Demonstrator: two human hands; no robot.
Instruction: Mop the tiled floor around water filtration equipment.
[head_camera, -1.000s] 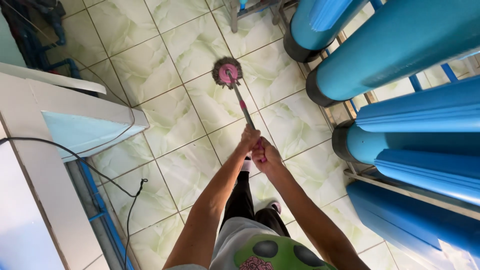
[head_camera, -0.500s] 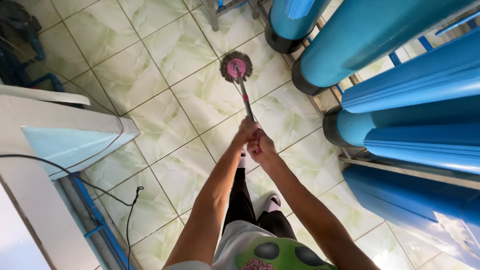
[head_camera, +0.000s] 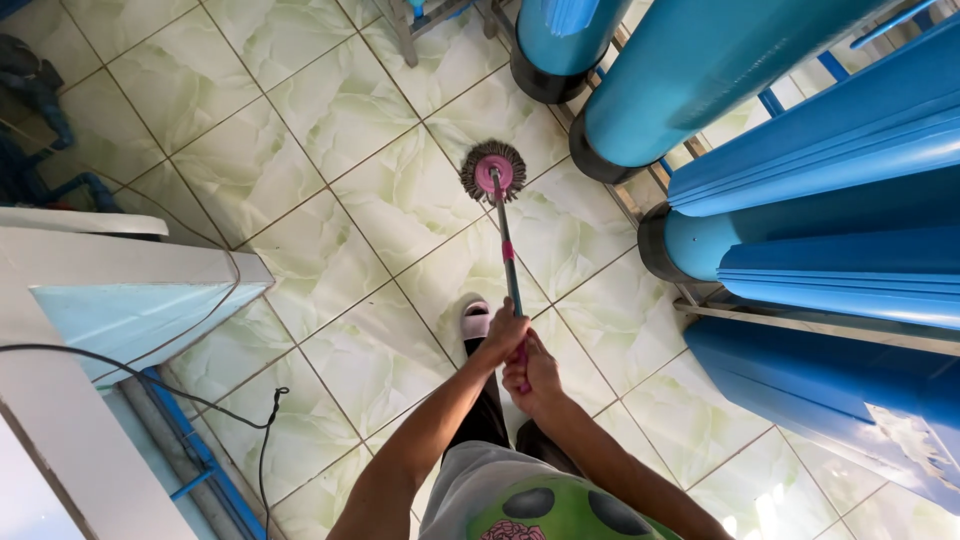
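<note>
Head view. We hold one mop (head_camera: 500, 215): round grey-fringed head with a pink hub, flat on the floor (head_camera: 330, 230); thin pole with a pink band rising to our hands. Left hand (head_camera: 503, 335): fingers clenched around the pole, uppermost. Right hand (head_camera: 535, 378): fingers clenched around the pole just below, touching the left. Floor: pale green marbled tiles. One foot in a white slipper (head_camera: 475, 320), just left of the pole. Blue tanks (head_camera: 700, 70) along the right, the mop head near their bases. White cabinet (head_camera: 110, 300) at left, a black cable (head_camera: 180, 395) trailing across it.
</note>
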